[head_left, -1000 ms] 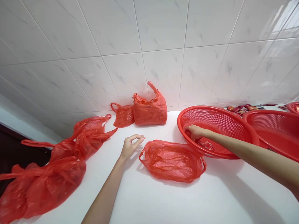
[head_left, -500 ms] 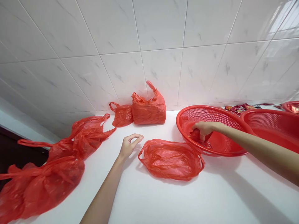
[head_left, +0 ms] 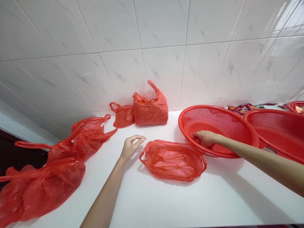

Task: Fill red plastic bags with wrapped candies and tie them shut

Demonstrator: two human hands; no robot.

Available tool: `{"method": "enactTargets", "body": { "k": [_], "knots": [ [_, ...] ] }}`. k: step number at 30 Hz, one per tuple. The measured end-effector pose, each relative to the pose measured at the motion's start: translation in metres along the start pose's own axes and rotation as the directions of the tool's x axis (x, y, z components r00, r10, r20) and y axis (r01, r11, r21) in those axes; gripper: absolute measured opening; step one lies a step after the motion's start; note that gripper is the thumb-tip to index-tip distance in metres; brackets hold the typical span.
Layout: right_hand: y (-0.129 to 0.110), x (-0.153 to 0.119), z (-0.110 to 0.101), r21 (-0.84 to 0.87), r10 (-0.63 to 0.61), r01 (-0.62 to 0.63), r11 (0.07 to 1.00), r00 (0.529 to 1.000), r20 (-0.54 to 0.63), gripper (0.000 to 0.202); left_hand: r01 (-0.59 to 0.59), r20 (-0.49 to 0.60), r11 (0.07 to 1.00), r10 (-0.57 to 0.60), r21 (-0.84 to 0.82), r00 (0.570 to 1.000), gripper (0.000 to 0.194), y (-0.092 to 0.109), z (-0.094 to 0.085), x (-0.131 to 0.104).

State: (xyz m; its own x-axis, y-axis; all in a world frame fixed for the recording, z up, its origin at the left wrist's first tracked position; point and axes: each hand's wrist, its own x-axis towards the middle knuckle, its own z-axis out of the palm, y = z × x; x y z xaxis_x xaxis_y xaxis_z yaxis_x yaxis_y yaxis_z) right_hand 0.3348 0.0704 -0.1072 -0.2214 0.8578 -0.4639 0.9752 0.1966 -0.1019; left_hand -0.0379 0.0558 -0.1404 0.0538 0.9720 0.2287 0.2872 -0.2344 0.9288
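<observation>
My left hand hovers over the white table, just left of an open red plastic bag. Its thumb and index finger are pinched together with nothing visible between them. Inside the red mesh basket, my right hand reaches down near the left side, its fingers curled around small dark red packets that are mostly hidden. The bag lies spread open, touching or close to the basket's front left rim, and its crinkled bottom shows.
A full red bag and a smaller one stand by the tiled wall. Crumpled red bags spread along the left. Another red basket is at the right, with packets behind and a further red container.
My right hand has sunk lower into the basket, and less of the red packets shows beneath it. My left hand holds the same pinched pose. The view has shifted slightly.
</observation>
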Motion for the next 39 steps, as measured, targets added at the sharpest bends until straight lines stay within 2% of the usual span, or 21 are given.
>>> {"method": "enactTargets", "body": {
  "k": [4,9,14,17,23,30,36,39],
  "knots": [
    [0.001,0.001,-0.006,0.042,0.058,-0.056,0.998,0.997,-0.044,0.037,-0.007,0.002,1.0,0.007,0.007,1.0,0.028,0.0,0.0,0.0],
    [0.009,0.004,-0.026,0.056,0.141,-0.133,0.989,0.972,-0.185,0.027,-0.003,-0.009,1.0,0.003,0.0,1.0,0.031,0.001,-0.001,0.0],
    [0.01,0.007,-0.04,0.072,0.056,-0.045,0.996,0.986,-0.158,0.034,-0.007,-0.011,1.0,0.007,0.002,1.0,0.033,0.001,-0.002,0.0],
    [0.006,0.012,-0.037,0.062,-0.008,0.015,0.998,0.994,-0.112,0.044,-0.005,-0.01,1.0,0.005,0.005,1.0,0.033,0.001,-0.002,0.001],
    [-0.005,0.018,-0.016,0.035,-0.106,0.106,0.994,0.994,-0.002,0.061,0.0,-0.002,1.0,0.0,-0.001,1.0,0.031,0.0,-0.002,0.0],
    [-0.016,0.012,-0.005,-0.022,-0.097,0.095,0.995,0.992,-0.082,0.029,-0.001,0.013,1.0,0.001,0.014,1.0,0.031,-0.001,-0.001,0.0],
    [-0.022,0.014,-0.005,-0.023,-0.04,0.037,0.999,0.989,-0.141,0.024,-0.002,0.019,1.0,0.002,0.012,1.0,0.029,-0.002,-0.001,0.0],
    [-0.02,0.014,-0.012,-0.008,0.0,-0.002,1.0,0.982,-0.189,0.027,-0.001,0.017,1.0,0.001,0.017,1.0,0.029,-0.001,-0.001,0.0]
  ]
}}
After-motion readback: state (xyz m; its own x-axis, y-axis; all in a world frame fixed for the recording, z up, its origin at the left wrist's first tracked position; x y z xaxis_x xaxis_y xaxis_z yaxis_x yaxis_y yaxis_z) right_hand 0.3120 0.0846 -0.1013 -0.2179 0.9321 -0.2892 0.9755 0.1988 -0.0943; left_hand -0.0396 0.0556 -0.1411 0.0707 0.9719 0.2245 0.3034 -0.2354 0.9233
